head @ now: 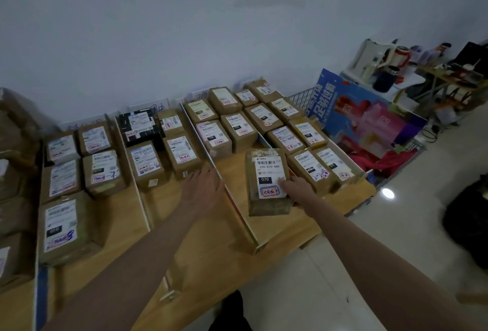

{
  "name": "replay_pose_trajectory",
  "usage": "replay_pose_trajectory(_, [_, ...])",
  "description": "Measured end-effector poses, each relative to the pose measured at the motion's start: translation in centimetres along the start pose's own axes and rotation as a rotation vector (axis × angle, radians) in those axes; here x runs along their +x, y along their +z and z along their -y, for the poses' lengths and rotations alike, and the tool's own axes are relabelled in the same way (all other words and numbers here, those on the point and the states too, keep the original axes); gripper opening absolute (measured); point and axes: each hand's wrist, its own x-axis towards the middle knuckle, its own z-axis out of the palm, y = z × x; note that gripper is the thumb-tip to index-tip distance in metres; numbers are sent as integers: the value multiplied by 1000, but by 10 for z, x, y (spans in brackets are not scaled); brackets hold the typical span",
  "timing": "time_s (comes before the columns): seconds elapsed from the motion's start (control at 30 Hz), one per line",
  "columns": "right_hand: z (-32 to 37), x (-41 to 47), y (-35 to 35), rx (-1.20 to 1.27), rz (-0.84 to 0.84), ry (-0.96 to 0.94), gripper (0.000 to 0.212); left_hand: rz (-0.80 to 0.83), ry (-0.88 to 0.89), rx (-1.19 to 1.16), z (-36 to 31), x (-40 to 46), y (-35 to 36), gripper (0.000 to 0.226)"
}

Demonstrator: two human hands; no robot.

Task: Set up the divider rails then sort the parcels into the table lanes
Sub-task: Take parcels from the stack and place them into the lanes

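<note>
The parcel, a brown box with a white label reading 070, sits tilted above the wooden table in the lane right of the central divider rail. The right hand grips its right edge, thumb on the label, the remaining fingers hidden beneath the box. The left hand lies flat with fingers straight and close together, beside the central divider rail in the adjacent lane. A second divider rail stands further left. Rows of sorted parcels fill the far ends of the lanes, against the white wall. A wire cart with colourful cartons stands right of the table.
</note>
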Motion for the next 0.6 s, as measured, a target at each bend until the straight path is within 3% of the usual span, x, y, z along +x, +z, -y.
replay_pose_trajectory(0.33, [16,105,16,-69,127,-9,35,38,-104,-46,10,78,31,37])
replay_pose_trajectory(0.6, [19,168,38,-160,234,-39,30,65,-199,-34,31,98,48,45])
